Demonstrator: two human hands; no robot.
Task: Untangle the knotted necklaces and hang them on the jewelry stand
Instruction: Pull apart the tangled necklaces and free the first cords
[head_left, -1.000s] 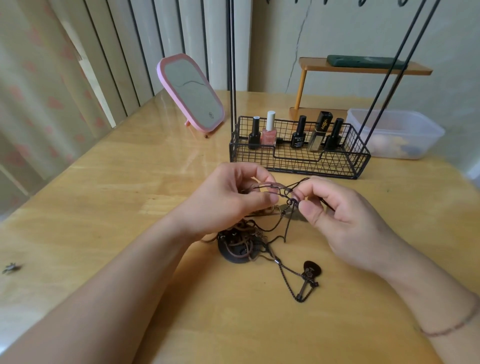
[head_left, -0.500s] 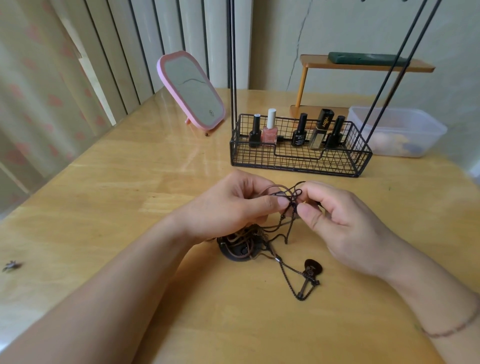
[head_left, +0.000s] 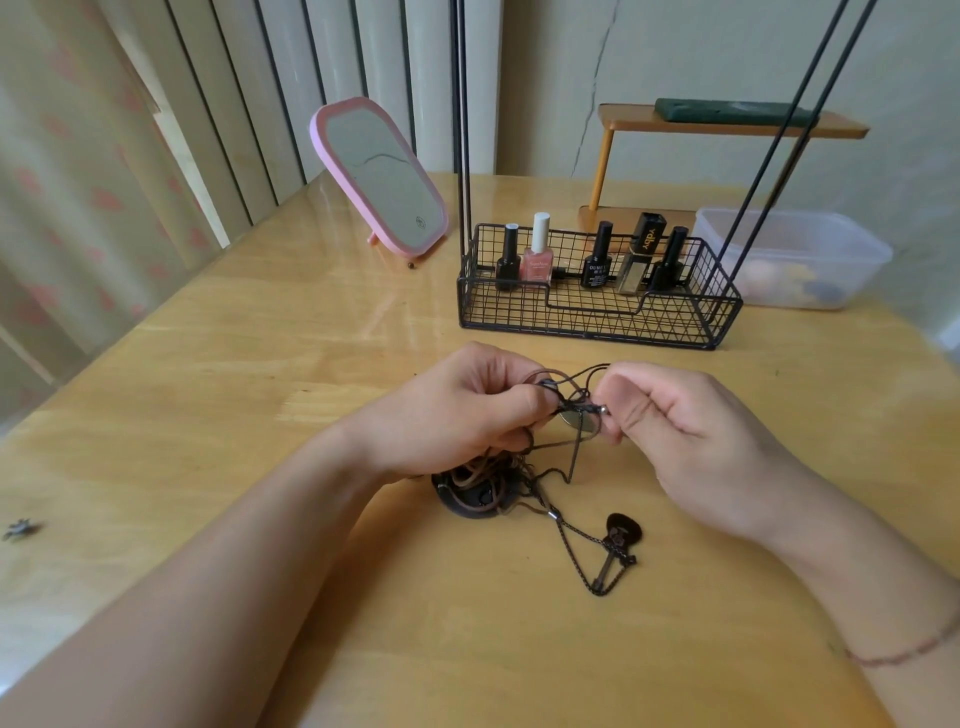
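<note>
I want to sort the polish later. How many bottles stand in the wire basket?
5, in a row along the back of the wire basket: black, pink, black, tilted gold, black. None seems hidden.

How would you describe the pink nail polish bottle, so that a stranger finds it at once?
Look at the black wire basket at the foot of the jewelry stand, behind the hands. Five bottles stand along its back; the pink nail polish bottle is second from the left. It alone is pink with a white cap; its neighbours are dark.
</note>
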